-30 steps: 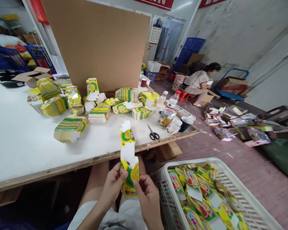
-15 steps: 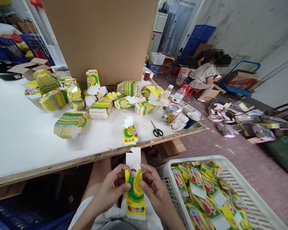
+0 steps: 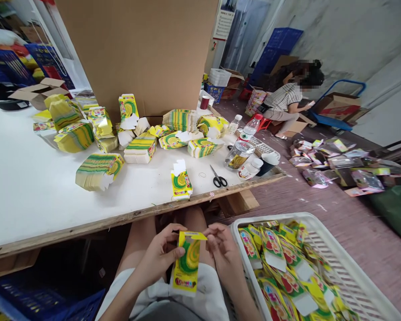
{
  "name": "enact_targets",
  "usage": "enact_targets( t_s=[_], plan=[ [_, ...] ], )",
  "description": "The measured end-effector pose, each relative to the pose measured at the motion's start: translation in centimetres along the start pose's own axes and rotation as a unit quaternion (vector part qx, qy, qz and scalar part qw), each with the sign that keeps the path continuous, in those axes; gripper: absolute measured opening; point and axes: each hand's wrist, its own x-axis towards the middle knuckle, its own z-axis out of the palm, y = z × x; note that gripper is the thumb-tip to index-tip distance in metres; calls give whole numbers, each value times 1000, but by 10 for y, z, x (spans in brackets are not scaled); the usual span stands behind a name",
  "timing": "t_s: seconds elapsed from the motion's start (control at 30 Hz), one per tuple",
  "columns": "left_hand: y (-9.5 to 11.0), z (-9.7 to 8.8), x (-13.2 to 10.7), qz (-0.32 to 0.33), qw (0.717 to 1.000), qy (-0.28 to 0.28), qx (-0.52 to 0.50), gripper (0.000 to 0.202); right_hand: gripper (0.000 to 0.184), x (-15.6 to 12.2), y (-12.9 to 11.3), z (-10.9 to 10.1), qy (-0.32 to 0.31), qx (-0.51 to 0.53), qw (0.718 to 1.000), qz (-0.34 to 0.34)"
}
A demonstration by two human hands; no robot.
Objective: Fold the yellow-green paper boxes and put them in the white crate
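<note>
A small yellow-and-green carton [image 3: 187, 263] is upright above my lap, its front with a green swirl facing me. My left hand [image 3: 162, 254] grips its left side, thumb on the front and fingers behind. The carton's top flap is folded over and sticks out to the right. At that flap's right end my right hand [image 3: 223, 249] has its thumb and forefinger closed on the corner; the other fingers are curled. On the table edge in front lies a similar carton [image 3: 181, 183] with its white flap up.
Stacks of flat cartons [image 3: 100, 171] cover the white table [image 3: 36, 196]. Scissors [image 3: 218, 177], a clear jar [image 3: 239, 155] and bottles stand or lie at its right end. A white basket [image 3: 361, 285] of filled-looking cartons is at my right. A person [image 3: 284, 100] sits farther back.
The carton's white upright flap has been folded down, so its yellow side now shows on top. My right hand has moved from the carton's side up to the flap's right end.
</note>
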Motion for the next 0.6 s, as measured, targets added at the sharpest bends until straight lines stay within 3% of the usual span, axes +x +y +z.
enact_targets(
  t_s=[0.07,0.17,0.33,0.6],
  plan=[
    [-4,1,0,33,998,27,53,27,35,1,-3,0,-54,9,998,32],
    [-8,3,-2,53,995,15,87,26,34,1,-6,2,-137,-24,989,51],
    [-9,4,-6,22,999,-17,43,34,28,-1,-5,10,-86,-175,981,-11],
    [-7,11,-3,0,999,1,-39,36,32,-10,3,9,-79,-163,982,-43]
  ],
)
